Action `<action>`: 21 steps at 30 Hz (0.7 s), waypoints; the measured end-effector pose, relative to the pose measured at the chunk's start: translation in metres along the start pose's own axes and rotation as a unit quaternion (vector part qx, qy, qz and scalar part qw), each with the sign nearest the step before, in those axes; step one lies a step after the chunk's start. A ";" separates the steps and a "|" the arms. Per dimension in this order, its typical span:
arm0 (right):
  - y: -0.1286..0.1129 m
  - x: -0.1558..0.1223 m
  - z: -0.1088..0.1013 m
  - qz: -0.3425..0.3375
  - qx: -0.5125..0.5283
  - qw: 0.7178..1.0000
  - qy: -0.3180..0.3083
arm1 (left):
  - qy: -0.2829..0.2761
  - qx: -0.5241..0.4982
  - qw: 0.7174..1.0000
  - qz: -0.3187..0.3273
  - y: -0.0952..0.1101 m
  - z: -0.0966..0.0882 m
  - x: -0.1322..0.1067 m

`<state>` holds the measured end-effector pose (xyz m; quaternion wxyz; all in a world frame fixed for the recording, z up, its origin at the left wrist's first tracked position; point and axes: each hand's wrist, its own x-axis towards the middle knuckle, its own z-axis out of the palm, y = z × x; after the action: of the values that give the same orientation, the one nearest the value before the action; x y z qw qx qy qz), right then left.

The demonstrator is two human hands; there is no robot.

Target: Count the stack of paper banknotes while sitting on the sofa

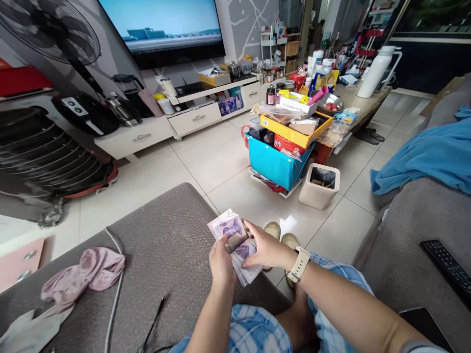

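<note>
A stack of purple and pink banknotes (231, 229) sits in both my hands, low in the middle of the view. My left hand (221, 264) grips the stack from below, thumb over the notes. My right hand (265, 247), with a white watch (299, 264) on its wrist, lies across the stack's right side, fingers pressing the top notes. The notes are fanned slightly to the upper left. My knees in blue checked shorts (257, 328) are below.
A grey ottoman (165, 235) holds a pink cloth (86, 272) and a white cable (117, 289). Ahead stand a blue bin (275, 164), a beige wastebasket (318, 186) and a cluttered table (362, 100). A grey sofa (415, 230) with a blue blanket (430, 154) and remote (447, 267) lies right.
</note>
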<state>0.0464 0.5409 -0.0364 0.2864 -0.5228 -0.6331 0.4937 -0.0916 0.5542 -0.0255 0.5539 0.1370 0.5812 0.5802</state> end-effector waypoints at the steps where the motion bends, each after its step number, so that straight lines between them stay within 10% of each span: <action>1: -0.003 -0.002 0.003 0.003 -0.015 1.000 0.007 | 0.003 -0.004 1.000 -0.002 -0.001 -0.003 0.002; 15: -0.059 -0.026 0.042 0.009 0.019 0.998 0.060 | -0.005 0.021 0.975 0.221 0.021 -0.039 -0.011; 21: -0.040 -0.062 0.078 0.023 0.023 0.996 0.080 | 0.014 0.029 0.986 0.161 -0.006 -0.061 -0.025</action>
<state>-0.0194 0.4586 -0.0176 0.3367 -0.5685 -0.5846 0.4709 -0.1292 0.5004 -0.0355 0.4410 0.2371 0.5755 0.6466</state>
